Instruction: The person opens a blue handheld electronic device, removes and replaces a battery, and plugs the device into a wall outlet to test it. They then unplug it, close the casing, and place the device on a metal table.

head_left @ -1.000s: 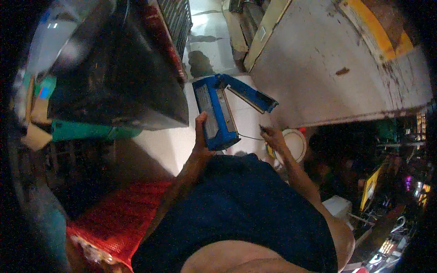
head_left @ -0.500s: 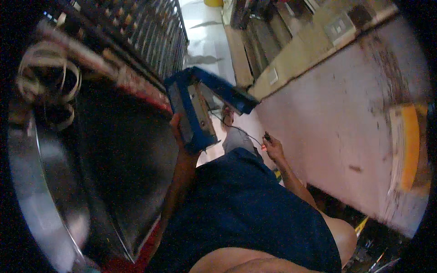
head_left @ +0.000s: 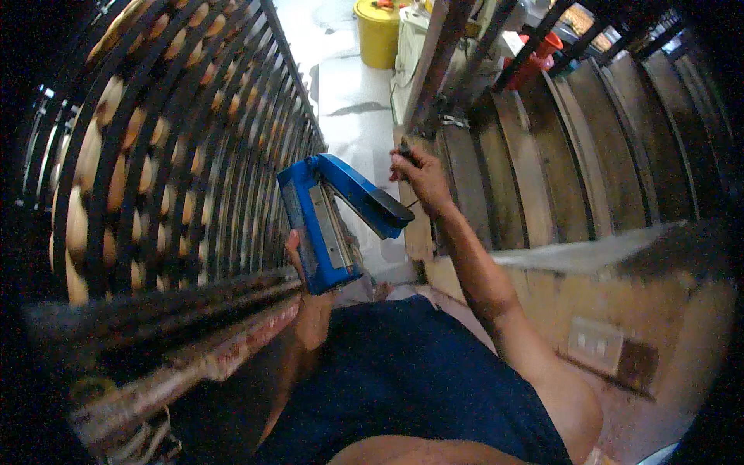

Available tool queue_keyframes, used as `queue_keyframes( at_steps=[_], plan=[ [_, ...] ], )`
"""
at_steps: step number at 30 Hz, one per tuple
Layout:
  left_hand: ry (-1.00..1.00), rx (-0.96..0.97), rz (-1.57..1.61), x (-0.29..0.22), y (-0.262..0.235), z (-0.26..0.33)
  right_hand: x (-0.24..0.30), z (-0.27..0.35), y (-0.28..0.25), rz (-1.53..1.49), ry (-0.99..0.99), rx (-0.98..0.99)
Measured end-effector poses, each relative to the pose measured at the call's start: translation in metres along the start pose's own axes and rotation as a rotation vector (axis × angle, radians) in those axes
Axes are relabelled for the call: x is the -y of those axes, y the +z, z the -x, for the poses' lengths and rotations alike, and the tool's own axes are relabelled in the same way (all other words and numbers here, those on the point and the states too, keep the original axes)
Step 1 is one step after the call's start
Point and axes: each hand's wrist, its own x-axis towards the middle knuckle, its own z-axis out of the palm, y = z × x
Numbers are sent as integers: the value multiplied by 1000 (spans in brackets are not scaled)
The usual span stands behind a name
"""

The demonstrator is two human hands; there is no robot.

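Observation:
On the left, my left hand (head_left: 294, 249) is closed round the outer side of a blue impulse sealer (head_left: 318, 232), a long metal-topped body with a hinged arm. The sealer's arm stands raised, its black-tipped end pointing right. Out in front and to the right, my right hand (head_left: 426, 182) pinches a small dark plug (head_left: 405, 147). A short stretch of dark cord shows below that hand, near the tip of the sealer's arm. My left palm is mostly hidden behind the sealer.
Along the left runs a rack of dark bars (head_left: 256, 147) with tan rounded pieces behind them. Wooden slatted steps (head_left: 527, 163) rise on the right. Ahead, a yellow bucket (head_left: 377, 37) stands on the pale floor (head_left: 341, 116). A wall plate (head_left: 595, 343) is at lower right.
I have moved forward past the pink wall, to beside the wooden steps. My right hand, with the plug, has risen and reached forward. The sealer stays in my left hand.

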Motion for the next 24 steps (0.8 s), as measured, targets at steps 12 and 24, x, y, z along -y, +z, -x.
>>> queue_keyframes(
  at_steps=[12, 24],
  plan=[
    [49, 97, 19, -35, -34, -439, -79, -416, -37, 137, -37, -47],
    [234, -247, -175, -126, 8, -749, -90, -889, -43, 96, 268, -23]
  ],
)
